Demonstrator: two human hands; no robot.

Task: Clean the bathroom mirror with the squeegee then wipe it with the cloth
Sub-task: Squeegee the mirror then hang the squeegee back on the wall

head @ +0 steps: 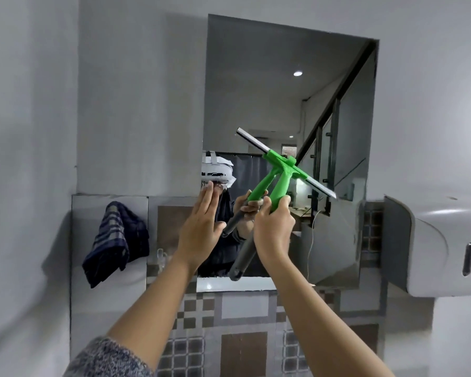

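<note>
The bathroom mirror (269, 85) hangs on the grey wall straight ahead. My right hand (273, 227) grips a green squeegee (282, 183) by its grey-ended handle. The blade slants from upper left to lower right against the lower middle of the glass, and its reflection shows beside it. My left hand (201, 229) is raised with flat, spread fingers near the mirror's lower left part, holding nothing. A dark blue checked cloth (114, 240) hangs on the wall to the left, below the mirror's level.
A white dispenser (443, 246) juts from the wall at the right. Below the mirror is brown and grey patterned tile (242, 308). A clear glass (161, 257) stands just left of the mirror's bottom corner.
</note>
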